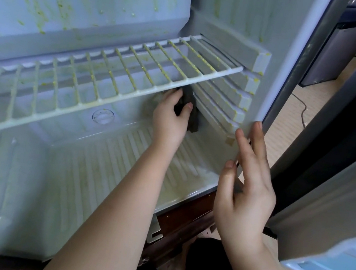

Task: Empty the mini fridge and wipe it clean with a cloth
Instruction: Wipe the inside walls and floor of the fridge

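Observation:
The mini fridge [283, 65] stands open and holds no food. Yellow-green smears streak its back wall, its white wire shelf [102, 76] and the ribbed rails on its right wall. My left hand [170, 119] reaches in under the shelf and grips a dark cloth [193, 114], which is against the lower right-wall rails. My right hand [245, 187] rests with straight fingers on the fridge's front right edge and holds nothing.
The fridge door [339, 183] hangs open at the right. A round drain cap [103, 116] sits on the step at the back of the ribbed floor. Beyond the fridge lie a tan floor with a cable [302, 110] and dark furniture.

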### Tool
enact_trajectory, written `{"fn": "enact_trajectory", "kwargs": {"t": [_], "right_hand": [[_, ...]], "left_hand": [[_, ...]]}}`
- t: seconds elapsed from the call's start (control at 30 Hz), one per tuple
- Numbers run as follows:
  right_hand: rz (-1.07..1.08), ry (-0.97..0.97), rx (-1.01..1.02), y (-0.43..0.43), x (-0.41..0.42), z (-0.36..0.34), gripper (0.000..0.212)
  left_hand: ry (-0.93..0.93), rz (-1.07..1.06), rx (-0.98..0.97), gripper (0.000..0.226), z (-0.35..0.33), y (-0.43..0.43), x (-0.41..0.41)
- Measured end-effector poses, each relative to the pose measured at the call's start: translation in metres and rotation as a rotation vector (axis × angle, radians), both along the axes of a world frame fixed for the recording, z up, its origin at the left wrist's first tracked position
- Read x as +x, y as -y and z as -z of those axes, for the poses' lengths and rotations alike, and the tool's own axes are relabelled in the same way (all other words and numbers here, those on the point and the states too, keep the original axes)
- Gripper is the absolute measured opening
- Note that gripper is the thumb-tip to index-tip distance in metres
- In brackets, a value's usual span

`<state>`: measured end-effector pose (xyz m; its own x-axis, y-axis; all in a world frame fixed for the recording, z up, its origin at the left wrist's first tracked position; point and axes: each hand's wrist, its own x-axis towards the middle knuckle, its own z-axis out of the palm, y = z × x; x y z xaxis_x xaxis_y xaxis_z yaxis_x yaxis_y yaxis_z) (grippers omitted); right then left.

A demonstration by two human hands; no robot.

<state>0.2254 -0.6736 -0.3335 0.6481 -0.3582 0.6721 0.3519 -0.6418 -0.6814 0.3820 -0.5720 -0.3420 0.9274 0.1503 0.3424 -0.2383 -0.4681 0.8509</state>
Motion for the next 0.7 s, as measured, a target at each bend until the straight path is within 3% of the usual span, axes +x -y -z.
{"fn": "enact_trajectory", "kwargs": {"t": [0.33,0.7], "right_hand": [[0.039,-0.036,0.04,-0.003,0.0,-0.001,0.046],[0.02,-0.051,0.005,0.001,-0.002,0.001,0.046]], "left_hand": [[-0.041,0.291,0.261,0.03,0.014,0.002,-0.056],[-0.107,0.162,0.142,0.045,0.019,0.012,-0.043]]}}
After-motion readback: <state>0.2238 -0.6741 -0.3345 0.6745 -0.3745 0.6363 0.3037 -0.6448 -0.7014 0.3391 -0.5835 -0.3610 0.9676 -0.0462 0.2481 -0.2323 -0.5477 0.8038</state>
